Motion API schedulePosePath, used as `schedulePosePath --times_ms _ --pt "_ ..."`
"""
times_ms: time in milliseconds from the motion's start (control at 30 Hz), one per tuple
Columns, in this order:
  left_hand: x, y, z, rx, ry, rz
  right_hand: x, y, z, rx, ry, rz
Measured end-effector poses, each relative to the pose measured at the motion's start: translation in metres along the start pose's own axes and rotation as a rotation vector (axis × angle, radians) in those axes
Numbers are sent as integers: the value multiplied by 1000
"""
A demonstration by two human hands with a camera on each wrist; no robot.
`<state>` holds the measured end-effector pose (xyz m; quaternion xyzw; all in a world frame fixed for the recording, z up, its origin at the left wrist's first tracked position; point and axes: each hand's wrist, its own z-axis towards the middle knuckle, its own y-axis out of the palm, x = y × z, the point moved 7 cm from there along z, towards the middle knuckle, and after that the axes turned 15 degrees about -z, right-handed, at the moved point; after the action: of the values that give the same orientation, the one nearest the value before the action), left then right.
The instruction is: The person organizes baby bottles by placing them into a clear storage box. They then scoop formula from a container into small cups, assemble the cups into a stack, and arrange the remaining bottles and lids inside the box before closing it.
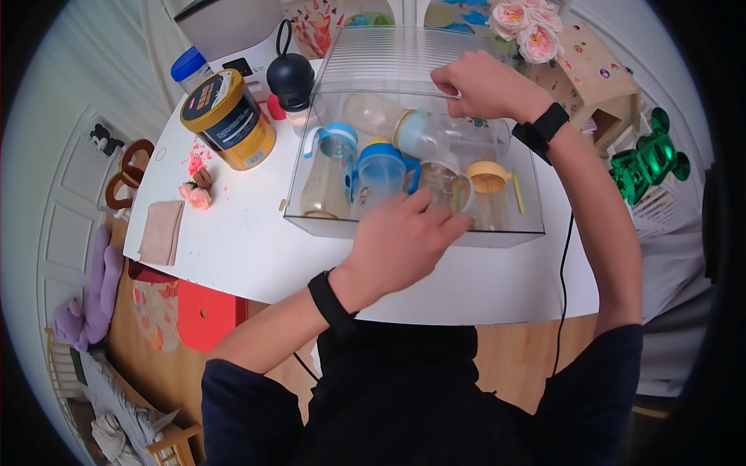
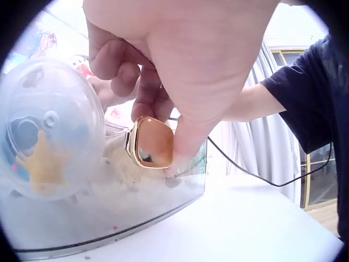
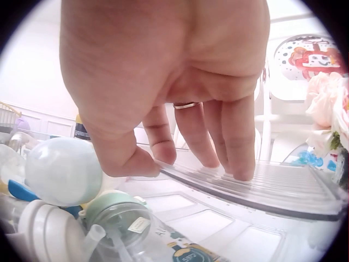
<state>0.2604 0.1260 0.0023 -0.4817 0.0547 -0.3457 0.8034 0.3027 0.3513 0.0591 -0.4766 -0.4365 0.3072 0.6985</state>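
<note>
At Least Six Bottles [image 1: 326,182], One Clear Box [image 1: 412,228]

Overlap hides the exact bottle tally. Elsewhere, the count is one yellow tub [image 1: 233,124], one blue-lidded container [image 1: 189,66], one folded cloth [image 1: 161,233], one green figure [image 1: 655,165], one purple plush toy [image 1: 101,272], two black wristbands [image 1: 332,303] and one ring [image 3: 186,105].

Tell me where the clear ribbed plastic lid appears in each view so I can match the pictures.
Head: the lid is at upper middle, its near edge at the right hand's fingers.
Left wrist: I cannot make it out.
Right wrist: the lid is at lower right, under the fingers.
Shared landmark: pale pink roses, upper right in the head view, right edge in the right wrist view.
</note>
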Motion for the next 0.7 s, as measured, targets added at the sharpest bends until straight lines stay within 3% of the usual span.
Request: schedulePosePath --times_ms 700 --pt "-48 13 53 14 27 155 -2 -11 -2 -35 -47 23"
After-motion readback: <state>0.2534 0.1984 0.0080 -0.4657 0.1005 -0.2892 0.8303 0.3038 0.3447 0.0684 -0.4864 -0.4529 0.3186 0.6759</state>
